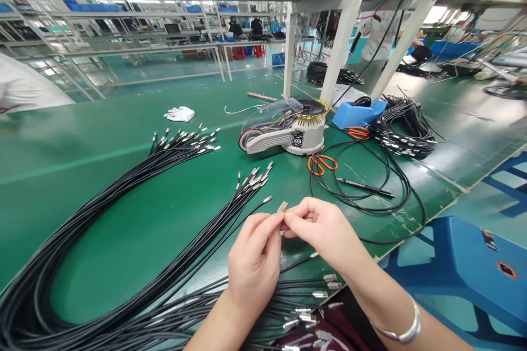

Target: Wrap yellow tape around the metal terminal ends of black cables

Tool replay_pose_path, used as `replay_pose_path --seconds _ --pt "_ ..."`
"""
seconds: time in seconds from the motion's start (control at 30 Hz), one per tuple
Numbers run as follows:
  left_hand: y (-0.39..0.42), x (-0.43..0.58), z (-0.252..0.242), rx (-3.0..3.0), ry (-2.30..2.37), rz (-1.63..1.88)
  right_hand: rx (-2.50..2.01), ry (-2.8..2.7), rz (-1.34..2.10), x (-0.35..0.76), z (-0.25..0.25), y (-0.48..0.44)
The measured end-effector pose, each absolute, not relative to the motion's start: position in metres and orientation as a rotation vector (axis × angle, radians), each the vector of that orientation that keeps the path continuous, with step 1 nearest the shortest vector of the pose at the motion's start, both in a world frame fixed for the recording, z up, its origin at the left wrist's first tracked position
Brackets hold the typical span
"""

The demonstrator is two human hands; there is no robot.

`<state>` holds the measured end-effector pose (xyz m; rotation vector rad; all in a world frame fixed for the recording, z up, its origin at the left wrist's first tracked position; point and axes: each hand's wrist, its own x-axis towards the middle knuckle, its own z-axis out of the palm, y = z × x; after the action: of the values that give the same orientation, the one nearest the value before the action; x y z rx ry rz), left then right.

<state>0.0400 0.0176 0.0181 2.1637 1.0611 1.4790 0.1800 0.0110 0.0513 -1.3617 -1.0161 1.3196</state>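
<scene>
Between my two hands a metal cable connector [282, 206] points up and away from me. A sliver of yellow tape [284, 211] shows just below it, at the fingertips. My left hand [254, 255] is closed in a pinch on the cable right under the connector. Thumb and forefinger of my right hand [319, 227] press together at the yellow tape, touching the left fingertips. The fingers hide most of the cable end. Beyond them lies a bundle of black cables [230, 208] with metal connectors; more black cables [263, 299] run under my forearms.
A tape dispenser [307, 134] with a round black disc stands ahead. Orange-handled scissors [322, 164], a black pen [365, 187] and loose cable lie to the right. Farther off are a blue holder [358, 114], coiled cables [405, 126] and a white glove [180, 114]. A blue stool [473, 263] stands beside the table edge.
</scene>
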Motion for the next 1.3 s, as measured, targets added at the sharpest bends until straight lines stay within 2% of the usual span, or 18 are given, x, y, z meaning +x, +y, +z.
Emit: replay_pose_path --seconds 0.37,0.67,1.3 --pt "0.016 0.040 0.017 2.116 1.054 1.510 -1.352 -1.020 1.350 0.181 0.056 0.015" --pt "0.015 0.043 0.020 1.864 1.361 1.352 -1.321 -1.034 1.402 0.184 0.056 0.016" --pt "0.015 0.042 0.030 1.739 1.394 1.183 -1.297 -1.078 1.317 0.181 0.047 0.016"
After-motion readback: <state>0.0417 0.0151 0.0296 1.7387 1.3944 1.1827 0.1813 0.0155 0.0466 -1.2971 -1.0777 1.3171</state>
